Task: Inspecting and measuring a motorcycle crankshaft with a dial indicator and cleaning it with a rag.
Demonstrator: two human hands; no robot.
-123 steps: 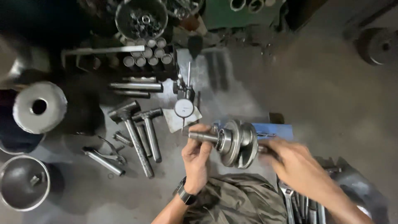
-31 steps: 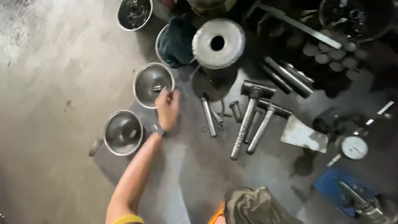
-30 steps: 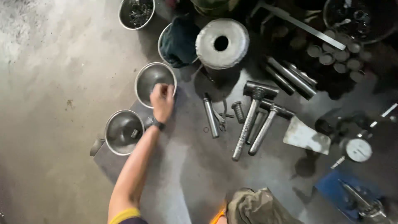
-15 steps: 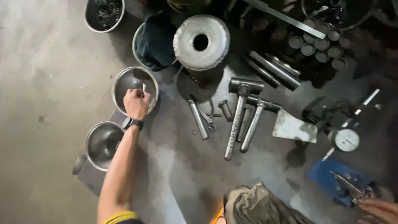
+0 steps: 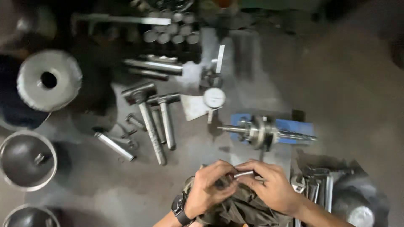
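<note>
Both hands, left hand [image 5: 208, 187] and right hand [image 5: 269, 187], half-hiding small metal pin [image 5: 243, 173].

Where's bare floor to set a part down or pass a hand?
Free: the wide floor right of the crankshaft and dial gauge; also the strip between the steel bowl and the left hand. Crowded: around the hammers, the rods above them, and the spanners by the right hand.

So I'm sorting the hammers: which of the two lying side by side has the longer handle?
The left hammer: its handle runs further toward the person than that of the right hammer beside it.
</note>
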